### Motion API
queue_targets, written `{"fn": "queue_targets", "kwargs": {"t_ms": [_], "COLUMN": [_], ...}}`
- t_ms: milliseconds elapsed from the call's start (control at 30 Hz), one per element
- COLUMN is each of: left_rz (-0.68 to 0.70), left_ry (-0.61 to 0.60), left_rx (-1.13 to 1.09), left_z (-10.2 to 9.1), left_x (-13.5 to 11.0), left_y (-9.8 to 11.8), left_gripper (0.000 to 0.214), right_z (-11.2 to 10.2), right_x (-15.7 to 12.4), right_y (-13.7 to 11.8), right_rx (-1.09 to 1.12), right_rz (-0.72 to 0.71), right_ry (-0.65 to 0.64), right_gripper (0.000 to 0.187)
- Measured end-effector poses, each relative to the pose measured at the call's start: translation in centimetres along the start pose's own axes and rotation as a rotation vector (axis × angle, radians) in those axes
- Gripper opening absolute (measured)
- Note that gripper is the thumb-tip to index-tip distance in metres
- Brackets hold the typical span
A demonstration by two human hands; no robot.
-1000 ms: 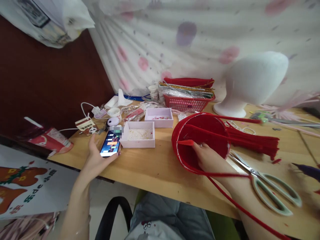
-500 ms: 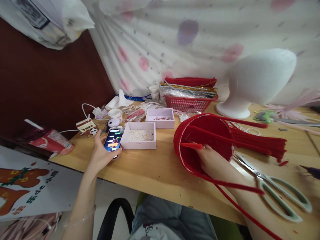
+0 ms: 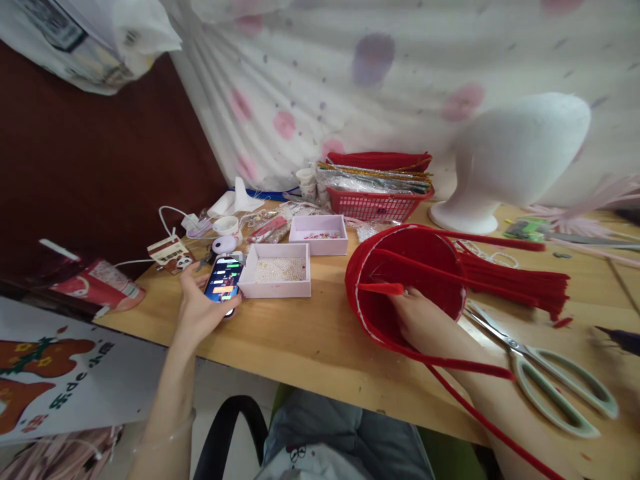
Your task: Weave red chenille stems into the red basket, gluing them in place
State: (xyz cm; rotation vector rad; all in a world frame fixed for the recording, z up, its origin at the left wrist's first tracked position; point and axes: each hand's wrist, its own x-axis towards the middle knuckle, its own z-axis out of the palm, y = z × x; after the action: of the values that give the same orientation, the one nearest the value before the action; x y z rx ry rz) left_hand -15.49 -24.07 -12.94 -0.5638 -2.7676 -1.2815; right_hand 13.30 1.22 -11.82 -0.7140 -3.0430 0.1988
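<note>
My left hand (image 3: 203, 303) curls around a phone (image 3: 225, 280) on the table, thumb over its lower right edge and fingers along the left side. The phone's screen is lit. My right hand (image 3: 413, 313) reaches into a hollow, red fuzzy cap-like piece (image 3: 354, 293) with a pale line around its rim. Its fingers are closed and mostly hidden inside, beside a short red strip (image 3: 380, 289). Several long red chenille stems stick out from the piece. Near my right forearm lie scissors (image 3: 515, 345) with pale green handles.
A white box (image 3: 275, 290) of beads touches the phone's right side; another bead box (image 3: 319, 247) sits behind. Farther back are a red basket (image 3: 380, 207) and a white foam head (image 3: 525, 153). Red stems (image 3: 520, 280) lie right. A drink cup (image 3: 100, 283) leans at the left.
The fingers of my left hand have drawn in a little around the phone. My right hand stays inside the red piece. The whole view has shifted slightly.
</note>
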Motion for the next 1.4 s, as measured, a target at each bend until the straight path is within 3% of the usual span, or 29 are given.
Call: {"fn": "queue_targets", "kwargs": {"t_ms": [233,433,800,933,1400], "left_rz": [-0.016,0.018,0.004,-0.004,-0.058], "left_ry": [0.012,0.025,0.019,-0.027,-0.002], "left_rx": [-0.02,-0.081,-0.083,-0.057,-0.088], "left_z": [0.1,0.8,0.5,0.4,0.4], "left_x": [0.0,0.4,0.0,-0.2,-0.4], "left_y": [-0.4,-1.5,-0.6,-0.3,-0.3], "left_gripper": [0.098,0.1,0.094,0.095,0.093], "right_z": [-0.7,-1.2,-0.3,-0.5,-0.5], "right_x": [0.0,0.1,0.0,0.1,0.3], "right_y": [-0.5,-0.7,-0.3,-0.4,-0.4], "right_rx": [-0.011,-0.011,-0.006,0.003,-0.045], "right_rz": [0.051,0.058,0.028,0.037,0.003], "right_ry": [-0.134,-0.172,-0.086,-0.112,-0.122], "right_gripper": [0.063,0.062,0.061,0.063,0.068]}}
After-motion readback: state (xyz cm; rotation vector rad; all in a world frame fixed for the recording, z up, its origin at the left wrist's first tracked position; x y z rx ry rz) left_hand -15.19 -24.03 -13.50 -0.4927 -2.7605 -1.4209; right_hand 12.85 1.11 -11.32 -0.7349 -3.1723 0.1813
